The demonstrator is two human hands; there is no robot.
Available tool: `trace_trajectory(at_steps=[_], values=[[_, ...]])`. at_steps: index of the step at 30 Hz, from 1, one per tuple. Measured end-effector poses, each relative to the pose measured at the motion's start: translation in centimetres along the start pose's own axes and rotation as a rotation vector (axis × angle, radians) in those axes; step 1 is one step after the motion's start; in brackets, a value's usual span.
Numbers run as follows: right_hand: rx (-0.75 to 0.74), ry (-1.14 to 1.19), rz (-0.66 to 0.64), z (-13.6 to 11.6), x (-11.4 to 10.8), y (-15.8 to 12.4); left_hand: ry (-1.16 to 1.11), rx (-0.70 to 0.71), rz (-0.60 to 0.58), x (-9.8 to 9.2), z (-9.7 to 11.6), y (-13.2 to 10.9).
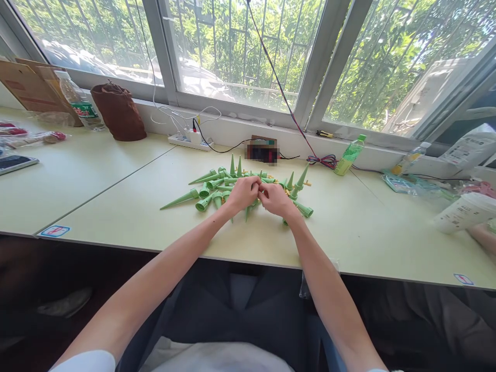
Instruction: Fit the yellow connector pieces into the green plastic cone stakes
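My left hand (245, 191) and my right hand (274, 198) meet above the middle of a pile of green plastic plant-watering spikes. The fingers of both are closed and pressed together at the tips. Whatever they pinch is hidden behind the fingers. A long green spike (180, 199) lies left of my left hand, its point toward the left. Beyond my right hand another spike (300, 182) stands tilted, with a small yellow-orange piece (307, 183) at its side. An open-ended spike (303, 208) lies close to my right wrist.
Behind the pile are a power strip (189, 140), a coiled cable (322, 161) and a green-labelled bottle (350, 155). A brown bag (118, 112) and a water bottle (80, 102) stand at the back left. At right, a white cup (465, 212) is near another person's arm (483, 238).
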State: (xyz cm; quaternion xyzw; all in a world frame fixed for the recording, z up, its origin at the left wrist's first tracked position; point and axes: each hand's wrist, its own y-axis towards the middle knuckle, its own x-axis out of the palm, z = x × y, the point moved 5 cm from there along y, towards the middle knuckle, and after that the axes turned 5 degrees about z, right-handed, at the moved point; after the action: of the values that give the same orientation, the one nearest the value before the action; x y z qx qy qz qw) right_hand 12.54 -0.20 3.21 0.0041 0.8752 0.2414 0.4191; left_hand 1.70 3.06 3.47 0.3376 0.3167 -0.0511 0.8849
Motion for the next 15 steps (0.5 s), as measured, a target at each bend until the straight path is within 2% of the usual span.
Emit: trace_trajectory(at_steps=[15], values=[[-0.007,0.016,0.017,0.05,-0.04,0.03,-0.01,0.002,0.017,-0.09,0.15,0.0]])
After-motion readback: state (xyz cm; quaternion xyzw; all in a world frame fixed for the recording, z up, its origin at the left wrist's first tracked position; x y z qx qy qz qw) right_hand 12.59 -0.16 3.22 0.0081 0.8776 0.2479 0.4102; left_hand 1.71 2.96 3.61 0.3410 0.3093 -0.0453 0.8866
